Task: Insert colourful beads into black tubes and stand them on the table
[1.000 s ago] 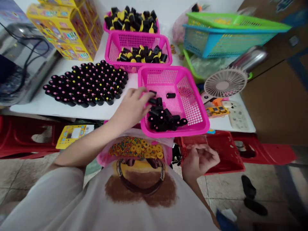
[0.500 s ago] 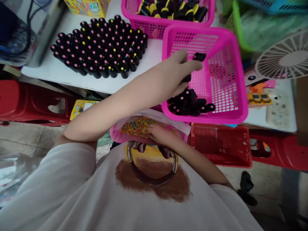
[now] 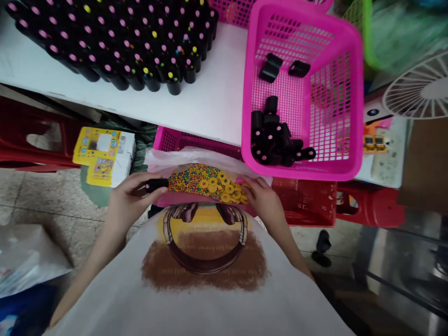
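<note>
My left hand (image 3: 131,198) is closed around a short black cylinder (image 3: 156,185), held level at the left end of a heap of tiny multicoloured beads (image 3: 187,179). The beads lie in a pink container lined with a clear plastic bag (image 3: 164,158), close to my body. Several yellow rings (image 3: 229,188) rest on the beads' right side. There my right hand (image 3: 264,198) has its fingers bent together, with a small bright pink bit (image 3: 241,180) at the tips; what they hold is partly hidden.
A pink basket (image 3: 356,116) with black cylinders (image 3: 271,135) stands on the white table (image 3: 217,93). Rows of upright black cylinders (image 3: 119,79) with pink or yellow tops fill its left part. A white fan (image 3: 420,91) is at right, a red crate (image 3: 308,205) below, yellow-white boxes (image 3: 105,156) at left.
My left hand has come out of the pink basket, down to the beads with a black cylinder. My right hand has shifted right to the yellow rings. The view has tilted down.
</note>
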Tool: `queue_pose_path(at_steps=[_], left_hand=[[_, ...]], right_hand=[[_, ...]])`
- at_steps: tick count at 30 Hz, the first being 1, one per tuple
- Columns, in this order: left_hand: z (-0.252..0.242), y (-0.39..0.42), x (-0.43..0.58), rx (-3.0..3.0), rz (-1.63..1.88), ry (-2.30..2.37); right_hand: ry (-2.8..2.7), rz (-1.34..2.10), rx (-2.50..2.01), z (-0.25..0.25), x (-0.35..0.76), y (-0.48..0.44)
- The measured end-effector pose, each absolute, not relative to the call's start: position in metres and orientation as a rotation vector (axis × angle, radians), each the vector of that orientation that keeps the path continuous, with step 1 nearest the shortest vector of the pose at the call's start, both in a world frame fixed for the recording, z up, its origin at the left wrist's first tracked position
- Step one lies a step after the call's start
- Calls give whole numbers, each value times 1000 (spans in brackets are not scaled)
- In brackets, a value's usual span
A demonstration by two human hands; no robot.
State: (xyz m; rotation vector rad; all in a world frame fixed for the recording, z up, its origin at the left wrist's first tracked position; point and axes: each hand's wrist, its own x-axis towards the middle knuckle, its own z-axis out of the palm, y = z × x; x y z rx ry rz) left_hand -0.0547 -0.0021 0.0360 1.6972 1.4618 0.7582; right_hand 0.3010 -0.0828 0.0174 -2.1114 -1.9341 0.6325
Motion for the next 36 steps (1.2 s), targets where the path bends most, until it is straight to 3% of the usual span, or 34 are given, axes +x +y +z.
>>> queue_pose_path(at_steps=[7, 13, 22, 27, 36], left_hand=[[26, 0, -45, 1512, 893, 1401], [33, -3, -65, 1675, 877, 1345], [36, -1, -67, 1824, 852, 1356], [38, -3, -73, 1900, 867, 1395], [36, -6, -82, 2000, 787, 1363]], right_hand=[[-1849, 587, -2075, 8, 294, -80], [-1819, 953, -1698, 27, 275, -67], [-2881, 837, -1590, 5, 179, 28], [-3047, 919, -1401, -12, 137, 39], [-2554, 1285, -985, -53, 147, 40]])
